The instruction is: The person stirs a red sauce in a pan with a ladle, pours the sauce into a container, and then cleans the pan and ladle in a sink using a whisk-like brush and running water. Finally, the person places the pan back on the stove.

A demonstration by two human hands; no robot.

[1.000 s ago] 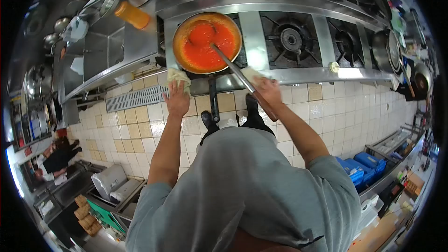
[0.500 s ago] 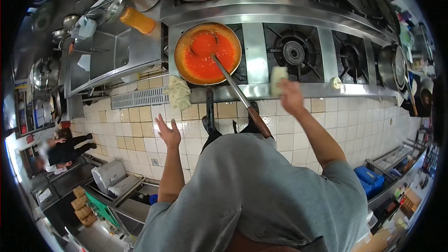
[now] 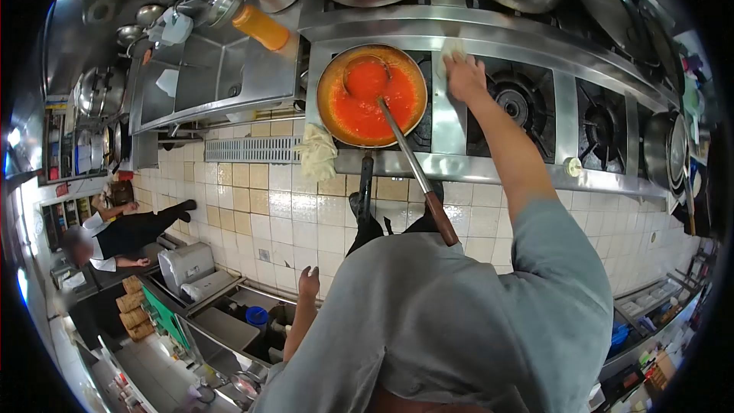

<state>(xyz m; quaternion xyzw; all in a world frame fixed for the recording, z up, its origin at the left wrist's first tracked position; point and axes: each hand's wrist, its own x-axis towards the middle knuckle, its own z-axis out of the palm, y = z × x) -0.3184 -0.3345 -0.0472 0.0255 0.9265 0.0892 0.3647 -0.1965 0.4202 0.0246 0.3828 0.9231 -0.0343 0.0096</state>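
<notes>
The right hand (image 3: pixel 465 76) reaches far over the stove (image 3: pixel 451 164). It holds a pale cloth (image 3: pixel 453 49) and presses it on the steel strip near the back edge, between the pan (image 3: pixel 372 95) and a burner (image 3: pixel 527 103). The cloth is between the fingers and the hot metal.

The left hand (image 3: pixel 308 284) hangs low by the person's side. It is loose and holds nothing.

The pan is full of red sauce. A ladle (image 3: pixel 413 168) sits in it, its cup in the sauce and its long handle leaning on the rim, so it sticks out past the front edge. A second cloth (image 3: pixel 317 151) hangs over the front edge, just beside the pan's handle.

An orange bottle (image 3: pixel 261 27) lies at the stove's back left corner. The floor (image 3: pixel 252 199) is pale tile. Another person (image 3: pixel 115 237) works far off to the left.
</notes>
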